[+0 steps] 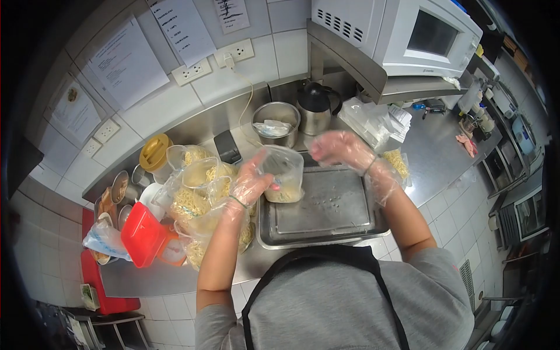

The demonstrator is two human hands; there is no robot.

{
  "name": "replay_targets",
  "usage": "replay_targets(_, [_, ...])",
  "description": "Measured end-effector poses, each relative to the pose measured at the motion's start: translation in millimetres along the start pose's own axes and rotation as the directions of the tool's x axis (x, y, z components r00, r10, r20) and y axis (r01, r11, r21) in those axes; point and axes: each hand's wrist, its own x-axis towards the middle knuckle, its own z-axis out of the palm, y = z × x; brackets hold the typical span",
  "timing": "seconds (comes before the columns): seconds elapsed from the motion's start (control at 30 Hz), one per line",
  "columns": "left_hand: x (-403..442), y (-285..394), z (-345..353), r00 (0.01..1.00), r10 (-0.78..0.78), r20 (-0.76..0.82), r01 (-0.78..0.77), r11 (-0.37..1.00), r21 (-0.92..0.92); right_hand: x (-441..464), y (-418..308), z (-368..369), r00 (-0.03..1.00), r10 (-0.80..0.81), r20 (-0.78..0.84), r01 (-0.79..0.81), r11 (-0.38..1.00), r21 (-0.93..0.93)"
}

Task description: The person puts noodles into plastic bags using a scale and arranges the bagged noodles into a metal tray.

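Observation:
My left hand (252, 185), in a clear plastic glove, grips the side of a clear plastic container (291, 166). Pale yellow noodles (284, 194) lie in the bottom of it. The container is over the left part of a metal tray (321, 204) that has drops of liquid on its surface. Also gloved, my right hand (341, 149) is above the tray's far edge, right of the container and apart from it. Its fingers look curled but blurred, so what they hold, if anything, is unclear. Several clear containers of noodles (189, 204) crowd beside my left forearm.
A red plastic lid or tub (142, 233) stands at the left. Behind the tray are a steel pot (276, 122) and a black-topped steel jug (317, 108). A bag of noodles (398, 163) lies by my right wrist. A microwave (420, 38) sits on a raised shelf.

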Motion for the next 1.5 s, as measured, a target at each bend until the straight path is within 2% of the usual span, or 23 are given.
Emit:
replay_targets(0.03, [2, 4, 1, 0.999, 0.031, 0.023, -0.030, 0.999, -0.022, -8, 12, -10, 0.996, 0.081, -0.024, -0.084, 0.970, -0.228])
replay_targets(0.07, [1, 8, 4, 0.997, 0.057, 0.047, -0.055, 0.997, -0.045, -15, 24, -13, 0.989, 0.147, -0.010, -0.117, 0.740, -0.663])
replay_targets(0.1, [0, 11, 6, 0.994, 0.083, 0.069, -0.078, 0.994, -0.072, -25, 39, -15, 0.977, 0.213, -0.028, -0.100, 0.331, -0.938])
replay_targets(0.17, [4, 17, 2, 0.996, 0.087, 0.028, -0.082, 0.986, -0.147, -56, 79, -18, 0.852, 0.508, -0.127, -0.257, 0.194, -0.947])
replay_targets(0.23, [8, 10, -2, 0.997, 0.080, -0.011, -0.081, 0.982, -0.168, -86, 81, -6, 0.790, 0.613, -0.005, -0.143, 0.175, -0.974])
replay_targets(0.3, [11, -14, -7, 0.997, 0.062, -0.042, -0.067, 0.990, -0.128, -101, 95, 12, 0.767, 0.637, 0.074, -0.275, 0.431, -0.859])
replay_targets(0.4, [-18, -30, 10, 0.973, 0.232, 0.014, -0.220, 0.940, -0.261, -90, 108, 46, 0.809, 0.577, 0.116, -0.245, 0.509, -0.825])
replay_targets(0.5, [-52, -48, 23, 0.945, 0.325, -0.017, -0.326, 0.941, -0.091, -57, 152, 92, 0.847, 0.503, 0.169, -0.147, 0.530, -0.835])
replay_targets(0.6, [-70, -75, 34, 0.952, 0.303, -0.047, -0.306, 0.950, -0.070, -19, 162, 132, 0.883, 0.421, 0.207, -0.027, 0.486, -0.873])
replay_targets(0.7, [-69, -102, 32, 0.901, 0.417, -0.119, -0.398, 0.904, 0.153, 3, 134, 154, 0.943, 0.281, 0.179, -0.078, 0.710, -0.700])
replay_targets(0.8, [-69, -100, 29, 0.843, 0.521, -0.131, -0.441, 0.810, 0.387, 19, 123, 157, 0.853, 0.373, 0.366, -0.035, 0.740, -0.672])
replay_targets(0.9, [-72, -102, 31, 0.863, 0.470, -0.183, -0.415, 0.868, 0.271, 15, 124, 151, 0.823, 0.327, 0.464, -0.030, 0.841, -0.540])
replay_targets(1.0, [-74, -103, 33, 0.889, 0.408, -0.208, -0.356, 0.901, 0.246, 7, 154, 146, 0.837, 0.031, 0.547, 0.085, 0.979, -0.185])
replay_targets(1.1, [-75, -105, 34, 0.933, 0.259, -0.248, -0.257, 0.966, 0.039, -1, 140, 145, 0.873, 0.157, 0.463, -0.124, 0.987, -0.100])
replay_targets(1.2, [-79, -94, 33, 0.967, 0.098, -0.235, -0.130, 0.984, -0.122, -6, 110, 140, 0.909, 0.180, 0.377, -0.026, 0.925, -0.379])
replay_targets(1.3, [-80, -85, 32, 0.980, 0.042, -0.193, -0.091, 0.964, -0.249, -6, 94, 123, 0.881, 0.155, 0.447, -0.030, 0.961, -0.275])
replay_targets(1.33, [-75, -92, 29, 0.959, 0.194, -0.207, -0.202, 0.979, -0.019, -6, 80, 117, 0.896, 0.100, 0.433, 0.009, 0.970, -0.243])
replay_targets(1.37, [-67, -96, 24, 0.921, 0.343, -0.183, -0.304, 0.929, 0.210, -6, 61, 112, 0.910, 0.046, 0.413, 0.047, 0.976, -0.213])
replay_targets(1.4, [-64, -100, 23, 0.925, 0.348, -0.152, -0.308, 0.922, 0.234, -8, 46, 107, 0.922, -0.008, 0.387, 0.085, 0.979, -0.184])
replay_targets(1.43, [-61, -96, 22, 0.928, 0.352, -0.121, -0.314, 0.914, 0.256, -7, 36, 104, 0.939, -0.086, 0.332, 0.190, 0.936, -0.295])
replay_targets(1.5, [-64, -53, 32, 0.995, 0.093, -0.023, -0.095, 0.992, -0.079, -4, 20, 101, 0.941, -0.249, 0.228, 0.335, 0.776, -0.535])
